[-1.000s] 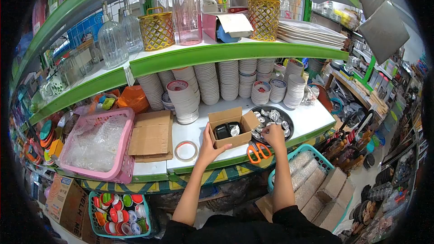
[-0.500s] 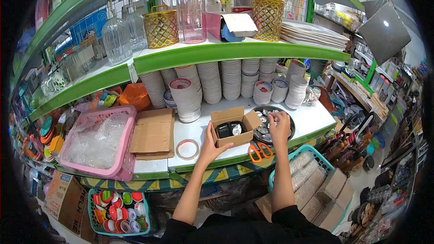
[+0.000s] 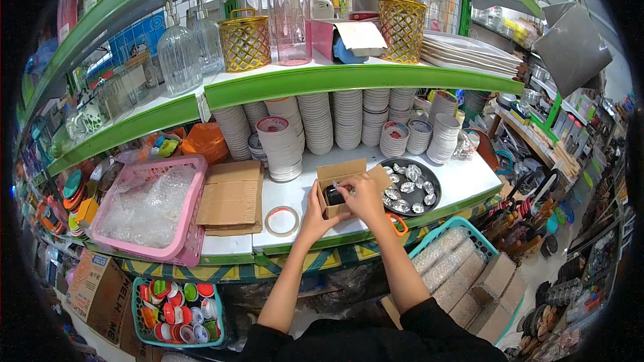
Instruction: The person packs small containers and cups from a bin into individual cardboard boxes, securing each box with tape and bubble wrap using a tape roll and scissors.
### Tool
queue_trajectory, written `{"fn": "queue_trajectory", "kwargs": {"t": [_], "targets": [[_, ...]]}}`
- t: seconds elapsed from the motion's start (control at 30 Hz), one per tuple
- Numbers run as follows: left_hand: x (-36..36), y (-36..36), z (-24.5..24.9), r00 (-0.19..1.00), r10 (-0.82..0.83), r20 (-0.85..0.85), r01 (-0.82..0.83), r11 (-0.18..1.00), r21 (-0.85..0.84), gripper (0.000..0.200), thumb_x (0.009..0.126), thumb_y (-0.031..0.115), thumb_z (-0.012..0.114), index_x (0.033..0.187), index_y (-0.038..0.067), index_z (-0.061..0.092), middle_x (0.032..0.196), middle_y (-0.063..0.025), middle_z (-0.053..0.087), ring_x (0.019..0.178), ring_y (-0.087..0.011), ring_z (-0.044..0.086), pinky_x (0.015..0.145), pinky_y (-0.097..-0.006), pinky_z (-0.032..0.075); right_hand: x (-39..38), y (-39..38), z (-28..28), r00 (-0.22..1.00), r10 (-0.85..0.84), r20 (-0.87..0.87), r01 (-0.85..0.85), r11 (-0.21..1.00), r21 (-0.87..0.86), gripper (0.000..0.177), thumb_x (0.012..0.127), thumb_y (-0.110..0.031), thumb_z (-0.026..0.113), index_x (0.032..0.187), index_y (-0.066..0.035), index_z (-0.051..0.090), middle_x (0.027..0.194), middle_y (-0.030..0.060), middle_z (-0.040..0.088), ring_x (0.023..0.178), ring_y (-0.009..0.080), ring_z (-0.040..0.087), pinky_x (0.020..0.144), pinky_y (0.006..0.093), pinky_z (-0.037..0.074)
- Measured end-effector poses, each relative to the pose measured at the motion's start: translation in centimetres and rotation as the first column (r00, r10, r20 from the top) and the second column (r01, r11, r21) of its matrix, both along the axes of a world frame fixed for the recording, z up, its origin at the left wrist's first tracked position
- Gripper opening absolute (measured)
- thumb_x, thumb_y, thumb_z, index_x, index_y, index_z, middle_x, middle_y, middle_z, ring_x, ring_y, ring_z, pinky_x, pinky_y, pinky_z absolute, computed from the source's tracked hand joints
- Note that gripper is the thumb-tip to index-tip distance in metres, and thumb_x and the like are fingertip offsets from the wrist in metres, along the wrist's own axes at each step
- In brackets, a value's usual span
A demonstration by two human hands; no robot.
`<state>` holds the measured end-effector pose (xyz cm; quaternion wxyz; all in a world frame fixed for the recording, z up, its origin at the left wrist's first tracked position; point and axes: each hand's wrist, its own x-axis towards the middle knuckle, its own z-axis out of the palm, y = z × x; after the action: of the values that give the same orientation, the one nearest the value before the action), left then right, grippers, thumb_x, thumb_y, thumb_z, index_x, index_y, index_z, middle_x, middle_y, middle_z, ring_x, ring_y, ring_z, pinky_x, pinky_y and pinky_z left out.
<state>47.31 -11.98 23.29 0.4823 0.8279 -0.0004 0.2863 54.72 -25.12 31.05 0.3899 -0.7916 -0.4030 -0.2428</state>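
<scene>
A small open cardboard box (image 3: 339, 212) stands on the white shelf with its flaps up. My left hand (image 3: 315, 220) is wrapped around its left side and front edge, gripping it. Inside lies a glossy black object (image 3: 333, 196), partly covered by my fingers. My right hand (image 3: 362, 198) reaches into the box from the right, fingertips pinched together on a small silvery mould, mostly hidden. Right of the box is a round black tray (image 3: 429, 173) with several fluted metal moulds (image 3: 407, 187). Orange-handled scissors (image 3: 399, 224) lie at the shelf edge, partly behind my right arm.
A roll of tape (image 3: 282, 221) and flat cardboard pieces (image 3: 231, 191) lie to the left, beside a pink basket (image 3: 194, 228) of bubble wrap. Stacked white bowls (image 3: 315, 124) line the back. Below stand teal baskets (image 3: 221, 322), the right one holding wrapped rolls (image 3: 443, 258) and boxes.
My right hand has moved left from the black tray into the cardboard box, uncovering the moulds on the tray. My left hand still holds the box.
</scene>
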Motion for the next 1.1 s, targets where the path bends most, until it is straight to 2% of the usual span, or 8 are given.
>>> {"fn": "queue_trajectory", "kwargs": {"t": [0.13,0.33,0.47,0.53,0.63,0.77,0.97,1.1], "targets": [[0.0,0.0,0.0,1.0,0.016,0.001,-0.016,1.0,0.003,0.122,0.061,0.041,0.085,0.145,0.003,0.004,0.14,-0.0237,0.027,0.13,-0.0362,0.034,0.104,-0.0425,0.035,-0.2,0.8,-0.5,0.985,-0.065,-0.163,0.029,0.977,-0.213,0.012,0.069,-0.015,0.073,0.078,-0.007,0.072,0.072,0.0095,0.068,0.074,0.0263,0.062,0.068,0.0385,0.05],[0.0,0.0,0.1,1.0,0.002,0.01,-0.002,1.0,-0.022,0.122,0.06,0.041,0.085,0.144,0.002,0.006,0.14,-0.0235,0.027,0.13,-0.036,0.034,0.105,-0.0424,0.035,0.1,1.0,-0.8,0.99,-0.108,-0.087,0.079,0.953,-0.291,0.011,0.071,-0.015,0.071,0.078,-0.007,0.073,0.07,0.0106,0.067,0.068,0.0285,0.063,0.066,0.0394,0.051],[0.0,0.0,0.0,1.0,-0.002,0.02,0.003,1.0,-0.025,0.122,0.061,0.042,0.085,0.144,0.001,0.006,0.14,-0.0242,0.027,0.13,-0.0362,0.033,0.105,-0.0424,0.034,0.2,0.4,-0.4,0.989,-0.097,-0.11,0.061,0.954,-0.294,0.012,0.073,-0.015,0.07,0.078,-0.005,0.072,0.071,0.0128,0.067,0.068,0.0295,0.063,0.066,0.0393,0.05],[-0.1,0.1,0.0,1.0,0.003,0.013,-0.003,1.0,0.011,0.121,0.062,0.044,0.083,0.144,0.001,0.006,0.14,-0.0248,0.027,0.131,-0.0361,0.033,0.106,-0.0423,0.033,0.2,-0.2,-0.3,0.992,-0.088,-0.093,0.084,0.996,-0.04,0.012,0.075,-0.014,0.068,0.079,-0.003,0.071,0.071,0.0143,0.066,0.07,0.0298,0.062,0.066,0.0389,0.05],[-0.2,-0.1,0.2,1.0,0.021,-0.008,-0.021,1.0,0.005,0.121,0.062,0.045,0.083,0.144,0.001,0.005,0.14,-0.0249,0.027,0.131,-0.0359,0.032,0.106,-0.0423,0.032,0.9,-2.0,0.3,0.981,-0.166,-0.105,0.174,0.981,0.08,0.013,0.077,-0.014,0.064,0.079,-0.002,0.069,0.077,0.0167,0.065,0.079,0.0344,0.061,0.073,0.0425,0.048],[-0.3,-0.2,0.4,1.0,0.016,-0.003,-0.016,1.0,0.018,0.121,0.063,0.046,0.082,0.144,0.002,0.005,0.14,-0.0247,0.026,0.132,-0.0357,0.031,0.107,-0.0422,0.031,2.9,-4.7,-0.2,0.954,-0.265,-0.139,0.287,0.941,0.176,0.012,0.077,-0.011,0.063,0.084,-0.003,0.067,0.082,0.0149,0.065,0.079,0.0335,0.06,0.074,0.0421,0.047],[-0.4,-0.2,0.5,0.999,-0.001,-0.032,0.0,1.0,-0.029,0.121,0.063,0.047,0.082,0.144,0.001,0.005,0.141,-0.0245,0.024,0.133,-0.0357,0.028,0.108,-0.0418,0.029,6.0,-7.8,-2.8,0.902,-0.353,-0.247,0.398,0.903,0.163,0.012,0.077,-0.009,0.062,0.087,-0.004,0.068,0.083,0.0142,0.066,0.08,0.0314,0.062,0.075,0.04,0.048],[-0.2,-0.1,0.4,1.0,0.007,-0.019,-0.007,1.0,-0.006,0.121,0.063,0.048,0.082,0.144,0.0,0.006,0.142,-0.0248,0.024,0.133,-0.0364,0.028,0.108,-0.042,0.029,6.7,-9.3,-4.0,0.881,-0.419,-0.22,0.421,0.906,-0.04,0.015,0.072,-0.01,0.068,0.084,-0.002,0.068,0.081,0.015,0.068,0.074,0.0321,0.065,0.071,0.0391,0.051]]}}
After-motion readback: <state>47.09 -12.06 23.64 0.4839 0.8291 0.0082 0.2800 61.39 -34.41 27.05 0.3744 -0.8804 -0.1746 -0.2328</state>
